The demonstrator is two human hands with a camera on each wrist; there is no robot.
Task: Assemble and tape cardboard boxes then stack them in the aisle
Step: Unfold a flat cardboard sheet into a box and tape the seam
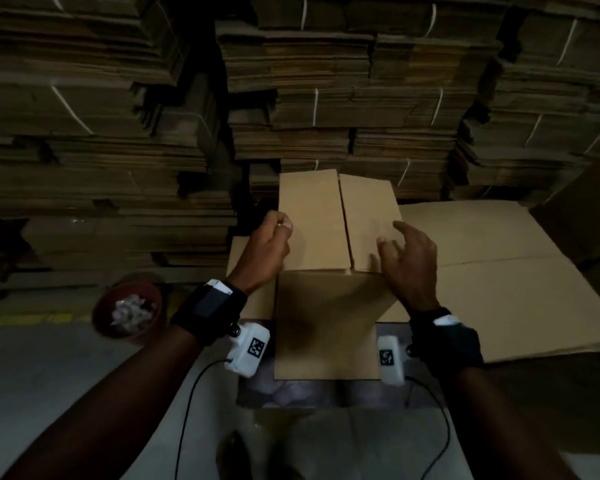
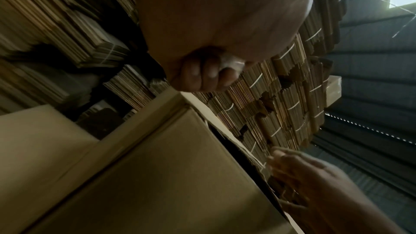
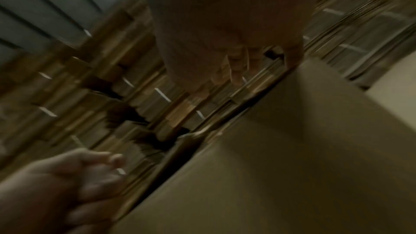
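A plain brown cardboard box stands upright in front of me, its two top flaps folded down and meeting at a lengthwise seam. My left hand is at the left flap's edge with its fingers curled; in the left wrist view they pinch a small glossy white piece. My right hand is over the right flap with its fingers spread and nothing in it. The left wrist view shows the box top below the hand. The right wrist view is blurred and shows the same box.
A large flat cardboard sheet lies under and right of the box. Tall stacks of bundled flat cardboard fill the background. A brown round tub of white scraps sits at the left on the grey floor. Another box stands far right.
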